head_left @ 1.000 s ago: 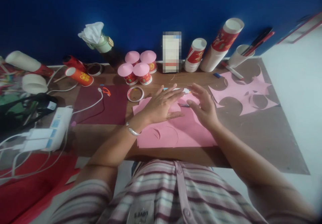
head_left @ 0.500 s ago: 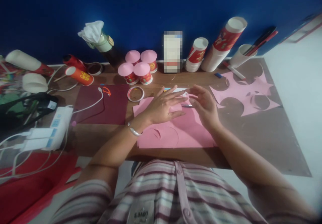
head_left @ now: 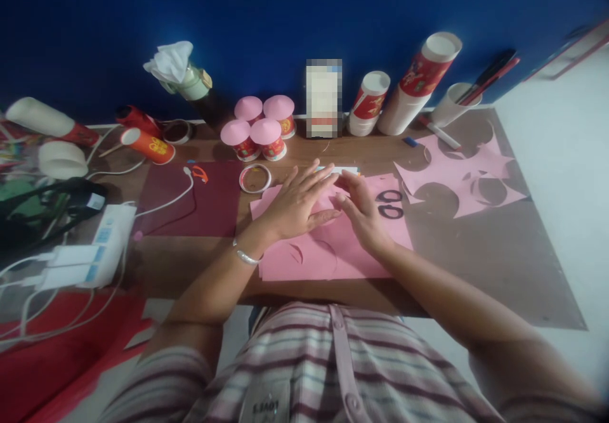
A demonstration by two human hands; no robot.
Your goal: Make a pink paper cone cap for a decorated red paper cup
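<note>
Lying flat on the paper (head_left: 333, 261), the left hand (head_left: 295, 206) has its fingers spread; the right hand (head_left: 364, 217) rests there too, fingers together, scissors (head_left: 390, 204) just beside.

- The pink paper (head_left: 333, 259) is a sheet, or a few stacked sheets, of matte light pink, lying flat on the desk (head_left: 190, 264) right in front of the person, its near edge close to the desk's front edge.
- Curved cuts show in its near part: a round outline and a small crescent flap just left of it.
- Its far part lies under the left hand (head_left: 295, 204), spread flat, and the fingertips of the right hand (head_left: 361, 214), which press down just beside it.
- The scissors (head_left: 390, 204) lie on the paper's far right corner, two black handle loops showing, blades hidden by the right hand.
</note>
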